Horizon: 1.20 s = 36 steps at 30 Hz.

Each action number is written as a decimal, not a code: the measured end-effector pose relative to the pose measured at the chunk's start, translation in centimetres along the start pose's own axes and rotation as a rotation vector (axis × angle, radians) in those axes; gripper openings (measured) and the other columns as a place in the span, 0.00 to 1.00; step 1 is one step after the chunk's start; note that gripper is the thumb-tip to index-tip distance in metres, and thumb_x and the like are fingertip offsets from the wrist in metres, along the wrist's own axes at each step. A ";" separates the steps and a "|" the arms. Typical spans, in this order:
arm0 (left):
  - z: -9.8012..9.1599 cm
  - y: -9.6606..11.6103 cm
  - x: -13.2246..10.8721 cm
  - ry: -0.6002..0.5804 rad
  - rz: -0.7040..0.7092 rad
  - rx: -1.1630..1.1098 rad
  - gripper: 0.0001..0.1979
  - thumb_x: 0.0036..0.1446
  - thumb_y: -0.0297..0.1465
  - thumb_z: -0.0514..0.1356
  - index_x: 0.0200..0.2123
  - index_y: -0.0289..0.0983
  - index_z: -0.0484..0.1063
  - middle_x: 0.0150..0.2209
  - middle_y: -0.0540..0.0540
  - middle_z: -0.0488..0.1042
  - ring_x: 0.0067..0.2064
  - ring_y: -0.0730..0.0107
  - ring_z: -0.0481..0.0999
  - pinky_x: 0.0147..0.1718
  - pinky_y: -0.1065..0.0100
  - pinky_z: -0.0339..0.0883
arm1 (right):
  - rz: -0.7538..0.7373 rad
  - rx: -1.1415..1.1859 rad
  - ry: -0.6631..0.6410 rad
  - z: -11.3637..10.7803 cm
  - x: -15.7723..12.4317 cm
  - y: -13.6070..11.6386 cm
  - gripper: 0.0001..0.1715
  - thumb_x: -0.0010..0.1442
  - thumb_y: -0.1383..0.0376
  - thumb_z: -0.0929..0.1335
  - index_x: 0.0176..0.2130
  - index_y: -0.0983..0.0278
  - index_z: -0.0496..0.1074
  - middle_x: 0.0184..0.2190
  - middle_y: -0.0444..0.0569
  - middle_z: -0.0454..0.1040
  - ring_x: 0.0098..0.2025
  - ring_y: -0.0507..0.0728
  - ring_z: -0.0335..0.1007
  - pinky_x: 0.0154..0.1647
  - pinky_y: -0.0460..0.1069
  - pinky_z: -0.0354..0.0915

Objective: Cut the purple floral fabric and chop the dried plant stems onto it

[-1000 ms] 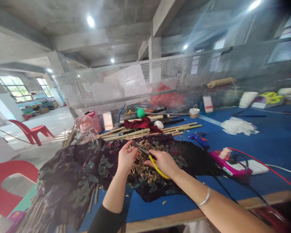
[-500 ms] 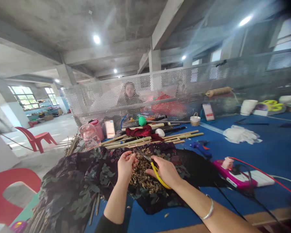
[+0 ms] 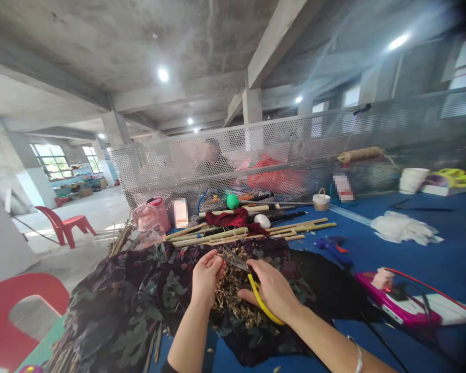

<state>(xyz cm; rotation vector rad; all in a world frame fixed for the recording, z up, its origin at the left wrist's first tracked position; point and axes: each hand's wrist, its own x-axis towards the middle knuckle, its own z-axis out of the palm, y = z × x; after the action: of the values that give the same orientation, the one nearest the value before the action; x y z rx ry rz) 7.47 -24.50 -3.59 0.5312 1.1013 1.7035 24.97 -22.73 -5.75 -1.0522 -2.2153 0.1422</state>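
My right hand (image 3: 274, 287) grips yellow-handled scissors (image 3: 262, 300), whose dark blades point left and away, with the tips close to my left fingers. My left hand (image 3: 207, 272) has its thumb and fingertips pinched together beside the blades; what sits in the pinch is too small to make out, perhaps a bit of dried plant. Below both hands lies a heap of dried brown plant pieces (image 3: 236, 303). The heap rests on a dark leaf-patterned cloth (image 3: 140, 290) spread over the blue table (image 3: 310, 352).
Bamboo sticks (image 3: 310, 226), a dark red cloth (image 3: 227, 217) and a green ball (image 3: 232, 201) lie beyond the cloth. To the right are a blue glue gun (image 3: 334, 246), a magenta power strip (image 3: 396, 305) with cords, and white gloves (image 3: 406, 227). A person sits behind the perforated metal screen (image 3: 163, 160).
The view has shifted slightly, so the whole scene sits lower and mostly further right. My hands stay over the heap, the scissor blades still near my left fingertips.
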 end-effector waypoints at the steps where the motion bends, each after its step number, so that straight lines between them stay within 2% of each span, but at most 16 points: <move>1: 0.0 0.1 0.0 -0.003 0.000 -0.021 0.13 0.48 0.21 0.65 0.39 0.34 0.71 0.28 0.48 0.76 0.27 0.78 0.76 0.25 0.80 0.68 | -0.005 -0.006 0.004 0.0 0.0 0.0 0.32 0.51 0.52 0.69 0.50 0.68 0.66 0.45 0.59 0.72 0.47 0.64 0.69 0.49 0.59 0.65; 6: 0.2 0.1 -0.2 -0.061 -0.012 -0.064 0.10 0.45 0.26 0.68 0.32 0.33 0.72 0.27 0.50 0.74 0.26 0.82 0.73 0.26 0.81 0.67 | -0.009 0.001 0.019 0.3 0.0 0.1 0.31 0.51 0.52 0.69 0.50 0.67 0.65 0.44 0.59 0.72 0.47 0.64 0.69 0.48 0.58 0.65; 12: -0.1 -0.3 0.0 -0.181 0.051 -0.045 0.18 0.35 0.37 0.72 0.26 0.32 0.71 0.20 0.55 0.67 0.21 0.85 0.65 0.21 0.83 0.62 | 0.007 0.007 -0.018 0.0 0.2 -0.2 0.34 0.51 0.49 0.69 0.49 0.68 0.65 0.43 0.58 0.71 0.46 0.64 0.68 0.47 0.58 0.65; 15: 0.0 -0.3 0.2 -0.153 0.033 -0.113 0.17 0.36 0.32 0.72 0.28 0.32 0.71 0.24 0.54 0.70 0.22 0.86 0.67 0.25 0.82 0.65 | 0.006 -0.025 -0.007 -0.1 0.1 -0.3 0.34 0.50 0.48 0.69 0.49 0.68 0.65 0.43 0.59 0.71 0.46 0.65 0.67 0.46 0.59 0.64; 18: 0.2 -0.3 0.0 -0.116 0.008 -0.118 0.13 0.40 0.25 0.70 0.31 0.33 0.71 0.27 0.51 0.73 0.24 0.84 0.70 0.28 0.81 0.67 | -0.015 -0.046 0.008 0.0 0.0 -0.2 0.35 0.51 0.48 0.69 0.50 0.67 0.65 0.44 0.58 0.70 0.47 0.65 0.66 0.46 0.59 0.63; 21: 0.4 -0.2 -0.4 -0.121 -0.007 -0.076 0.16 0.42 0.23 0.68 0.36 0.34 0.69 0.29 0.49 0.75 0.26 0.82 0.73 0.29 0.80 0.68 | -0.030 -0.054 0.013 0.1 0.0 0.0 0.35 0.51 0.48 0.68 0.51 0.68 0.64 0.43 0.58 0.69 0.47 0.65 0.66 0.46 0.58 0.63; 24: 0.5 -0.2 -0.7 -0.163 -0.008 0.002 0.23 0.40 0.25 0.69 0.42 0.35 0.69 0.32 0.48 0.77 0.29 0.79 0.75 0.29 0.78 0.68 | -0.036 -0.052 0.024 0.1 0.1 0.1 0.34 0.51 0.49 0.68 0.50 0.67 0.64 0.43 0.58 0.69 0.47 0.64 0.65 0.46 0.58 0.63; 29: 0.6 -0.5 -0.8 -0.190 0.012 0.076 0.31 0.36 0.31 0.71 0.47 0.34 0.67 0.27 0.50 0.75 0.28 0.76 0.75 0.27 0.77 0.65 | -0.036 -0.041 0.003 -0.1 0.1 0.0 0.33 0.52 0.49 0.68 0.50 0.66 0.64 0.44 0.57 0.69 0.47 0.64 0.65 0.46 0.57 0.63; 32: 0.2 -0.6 -0.3 -0.158 0.097 0.224 0.27 0.38 0.33 0.69 0.44 0.34 0.68 0.22 0.52 0.72 0.24 0.76 0.72 0.24 0.76 0.62 | -0.041 -0.030 0.020 -0.1 0.0 0.0 0.33 0.52 0.49 0.68 0.50 0.66 0.64 0.44 0.57 0.69 0.47 0.64 0.65 0.46 0.57 0.63; 34: -0.4 -0.6 0.2 -0.096 0.207 0.427 0.20 0.42 0.35 0.67 0.39 0.34 0.70 0.20 0.54 0.69 0.21 0.76 0.67 0.22 0.76 0.58 | -0.038 -0.020 0.042 0.0 0.1 0.1 0.33 0.53 0.49 0.68 0.51 0.67 0.64 0.44 0.57 0.69 0.48 0.64 0.65 0.47 0.58 0.63; 36: -1.2 -0.6 0.5 -0.010 0.328 0.630 0.18 0.43 0.37 0.67 0.36 0.34 0.72 0.21 0.52 0.69 0.22 0.75 0.67 0.24 0.74 0.57 | -0.022 -0.011 0.061 0.1 0.2 0.3 0.33 0.53 0.49 0.68 0.51 0.68 0.64 0.44 0.58 0.70 0.48 0.64 0.65 0.47 0.58 0.63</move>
<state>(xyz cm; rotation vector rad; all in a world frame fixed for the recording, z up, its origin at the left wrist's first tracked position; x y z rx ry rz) 6.66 -24.50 -4.74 1.1647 1.6182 1.5978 25.04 -22.41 -5.81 -1.0247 -2.1740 0.0872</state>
